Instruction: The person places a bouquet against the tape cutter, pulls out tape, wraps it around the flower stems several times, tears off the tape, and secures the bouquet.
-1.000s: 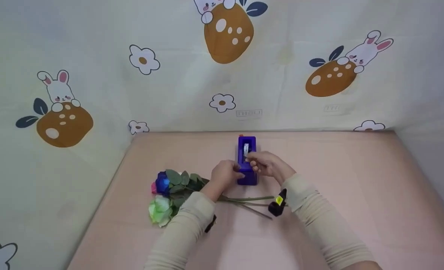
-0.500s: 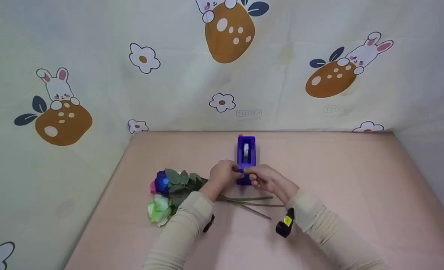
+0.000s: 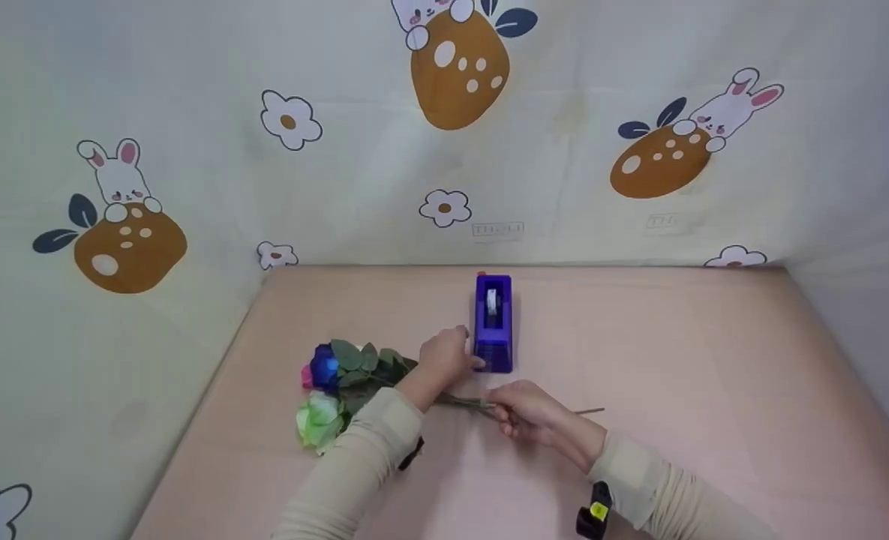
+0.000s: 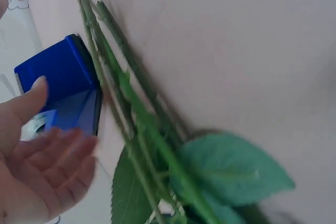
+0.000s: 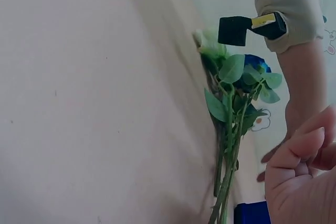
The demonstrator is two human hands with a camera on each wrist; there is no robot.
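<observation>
**Rabbit-print wall (image 3: 369, 172) up at 12, pink tablecloth (image 3: 677, 360) down at 6!**

L hand (image 3: 444, 356) loosely spread, nothing in it, just beside the blue tape dispenser (image 3: 494, 337) at its 2 o'clock; touching? Can't tell. R hand (image 3: 530, 411), at L's 4 o'clock: fingers curled, thumb to index, right at the stems (image 3: 459, 401); pinching what, if anything, can't tell. Roses (image 3: 319, 421) sit at L's 8–9 o'clock, stems running toward 3, prob. laid crosswise so both hands reach 'em. Dispenser's at R's 11 o'clock, front end to 6, prob. for easy pulls.
</observation>
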